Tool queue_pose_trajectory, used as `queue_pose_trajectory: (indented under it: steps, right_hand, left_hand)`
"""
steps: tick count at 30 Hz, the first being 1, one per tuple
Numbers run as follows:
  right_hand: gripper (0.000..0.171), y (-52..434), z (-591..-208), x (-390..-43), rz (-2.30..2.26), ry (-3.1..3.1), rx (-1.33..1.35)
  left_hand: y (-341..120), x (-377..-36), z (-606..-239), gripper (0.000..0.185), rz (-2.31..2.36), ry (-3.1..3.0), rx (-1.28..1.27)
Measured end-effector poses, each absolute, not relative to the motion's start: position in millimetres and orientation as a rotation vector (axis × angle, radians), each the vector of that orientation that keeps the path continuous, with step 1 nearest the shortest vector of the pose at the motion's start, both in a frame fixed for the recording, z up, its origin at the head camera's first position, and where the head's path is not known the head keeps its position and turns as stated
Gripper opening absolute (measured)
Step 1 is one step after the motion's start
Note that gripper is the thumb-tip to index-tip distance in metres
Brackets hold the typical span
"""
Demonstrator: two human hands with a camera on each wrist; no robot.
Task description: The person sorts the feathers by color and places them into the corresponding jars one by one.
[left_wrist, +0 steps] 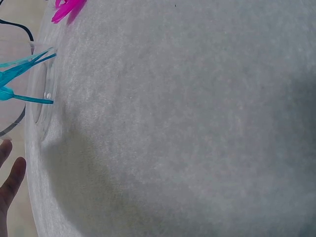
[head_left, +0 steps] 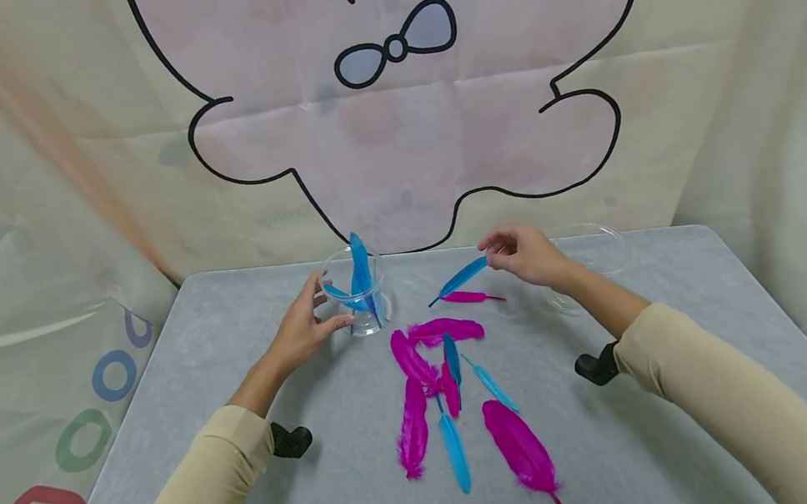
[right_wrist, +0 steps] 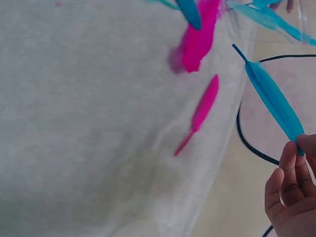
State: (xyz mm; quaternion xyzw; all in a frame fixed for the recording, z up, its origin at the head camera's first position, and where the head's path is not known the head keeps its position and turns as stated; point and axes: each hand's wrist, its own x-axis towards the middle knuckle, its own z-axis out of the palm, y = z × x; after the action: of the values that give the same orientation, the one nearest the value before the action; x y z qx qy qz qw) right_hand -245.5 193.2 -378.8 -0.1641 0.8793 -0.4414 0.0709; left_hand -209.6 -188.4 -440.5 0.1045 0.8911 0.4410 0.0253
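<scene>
In the left wrist view, only two fingertips of the left hand [left_wrist: 10, 173] showed at the edge, and the clear cup [left_wrist: 42, 89] was cut off too. In the right wrist view, the right hand [right_wrist: 291, 197] was cut off at the corner. The second clear cup [head_left: 589, 258] sat partly hidden behind that hand.
</scene>
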Motion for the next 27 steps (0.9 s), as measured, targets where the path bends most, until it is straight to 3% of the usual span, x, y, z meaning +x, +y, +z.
queue_pose_trajectory:
  steps: [27]
  right_hand:
    - [0.02, 148.7, -297.0, -258.6, -1.367, 2.742, -0.673]
  left_hand:
    - [-190.5, -212.9, -441.7, 0.089, 1.37, 2.746, 0.333]
